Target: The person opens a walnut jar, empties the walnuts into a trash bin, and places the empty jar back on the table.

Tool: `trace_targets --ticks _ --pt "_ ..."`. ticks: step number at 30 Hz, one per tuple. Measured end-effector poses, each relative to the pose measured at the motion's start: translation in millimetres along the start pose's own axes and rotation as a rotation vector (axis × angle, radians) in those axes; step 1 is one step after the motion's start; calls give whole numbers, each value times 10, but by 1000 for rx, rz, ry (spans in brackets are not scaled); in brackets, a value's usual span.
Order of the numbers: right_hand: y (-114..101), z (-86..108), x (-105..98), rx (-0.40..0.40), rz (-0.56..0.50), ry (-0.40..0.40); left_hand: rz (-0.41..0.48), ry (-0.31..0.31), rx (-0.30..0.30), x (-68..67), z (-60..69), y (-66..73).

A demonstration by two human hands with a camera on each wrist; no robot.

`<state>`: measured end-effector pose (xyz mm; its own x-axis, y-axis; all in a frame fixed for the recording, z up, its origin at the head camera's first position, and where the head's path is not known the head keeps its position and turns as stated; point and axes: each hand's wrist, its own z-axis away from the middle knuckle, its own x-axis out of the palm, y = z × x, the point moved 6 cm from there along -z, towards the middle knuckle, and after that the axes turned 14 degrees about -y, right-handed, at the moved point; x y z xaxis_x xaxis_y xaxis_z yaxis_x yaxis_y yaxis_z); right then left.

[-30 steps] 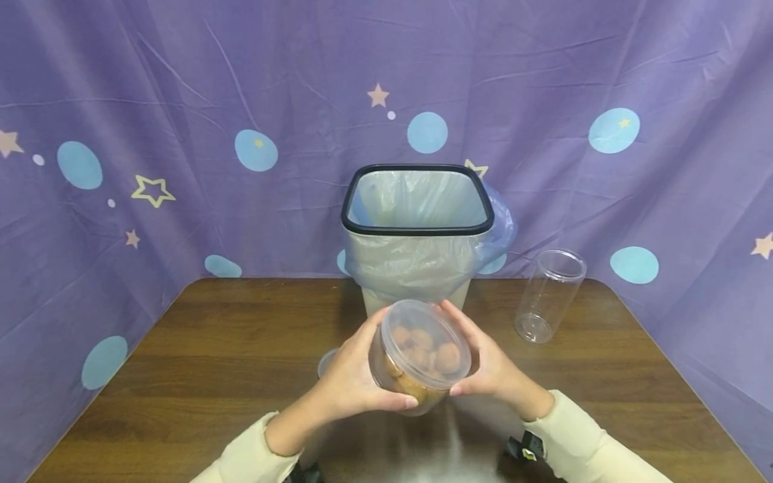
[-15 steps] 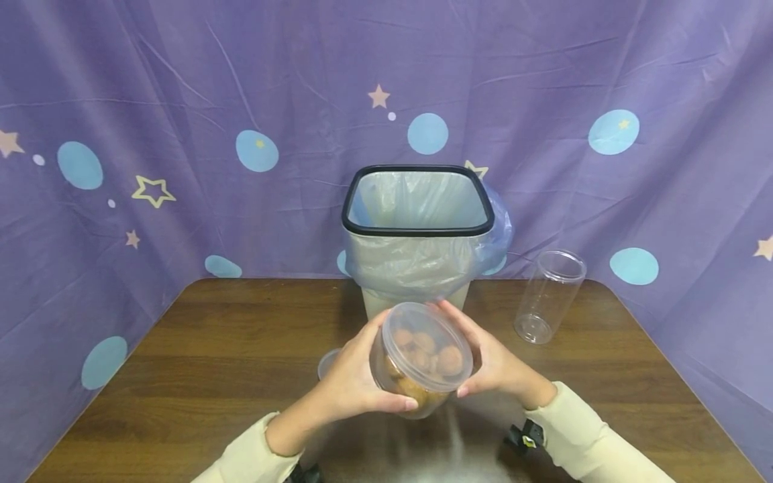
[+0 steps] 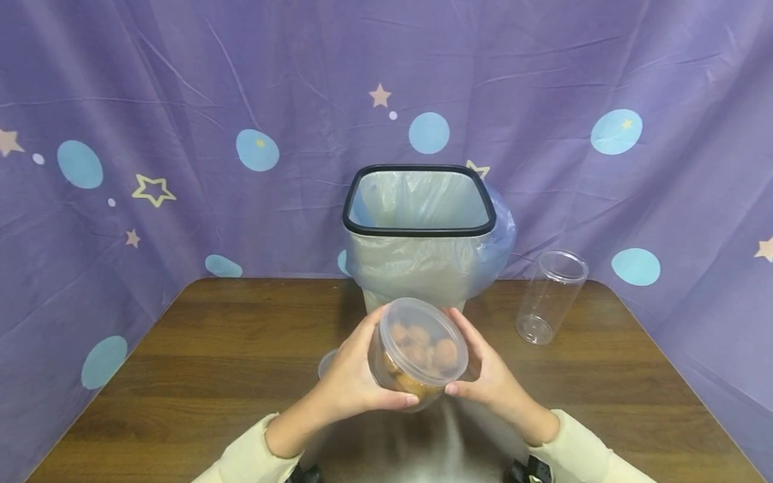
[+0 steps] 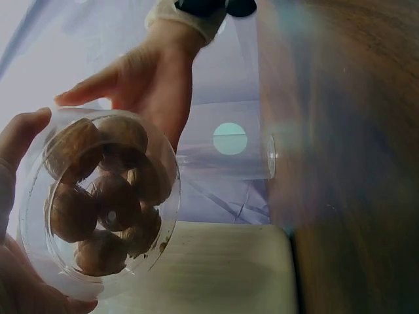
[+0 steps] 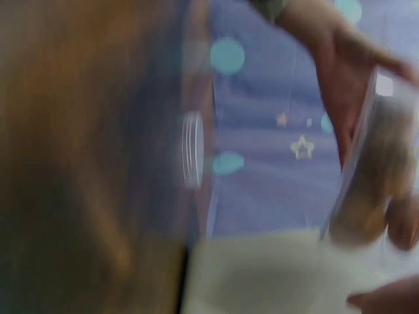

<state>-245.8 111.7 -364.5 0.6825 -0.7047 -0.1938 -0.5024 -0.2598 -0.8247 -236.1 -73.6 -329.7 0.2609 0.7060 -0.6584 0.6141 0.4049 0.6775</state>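
Observation:
Tilted above the table in the head view is a clear plastic jar [image 3: 410, 389] holding several round brown walnut-like pieces. A translucent lid [image 3: 425, 343] covers its top. My left hand [image 3: 353, 372] grips the jar from the left, thumb along the front. At the right, my right hand [image 3: 486, 372] holds it by the lid's edge, thumb in front and fingers behind. From the left wrist view the brown pieces [image 4: 114, 203] show through the jar's round base, and my right hand [image 4: 154, 85] reaches to its side.
A bin [image 3: 417, 268] with a black rim and bluish plastic liner stands behind the jar. A clear uncapped container [image 3: 551, 298] stands at the right on the wooden table [image 3: 241, 335]. Partly behind my left hand lies a translucent round lid [image 3: 327, 362]. A purple curtain [image 3: 302, 80] surrounds the table.
My right thumb and fingers have shifted slightly along the lid's edge, and the right wrist has lowered. The jar has risen a little; my left hand has barely moved.

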Motion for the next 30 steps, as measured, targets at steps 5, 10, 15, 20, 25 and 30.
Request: trace_targets --ticks 5,10,15,20,25,30 --pt "-53 96 119 153 -1 194 -42 37 -23 -8 5 -7" --pt "-127 151 230 264 21 310 -81 43 -25 8 4 -6" --pt "-132 167 318 349 -34 381 -101 52 -32 25 2 -21" --pt "-149 169 350 356 -77 417 -121 59 -36 26 2 -26" --pt "-141 149 362 326 -139 420 -135 63 -38 26 8 -14" --pt "-110 138 373 306 -204 436 -137 56 -46 42 9 4"
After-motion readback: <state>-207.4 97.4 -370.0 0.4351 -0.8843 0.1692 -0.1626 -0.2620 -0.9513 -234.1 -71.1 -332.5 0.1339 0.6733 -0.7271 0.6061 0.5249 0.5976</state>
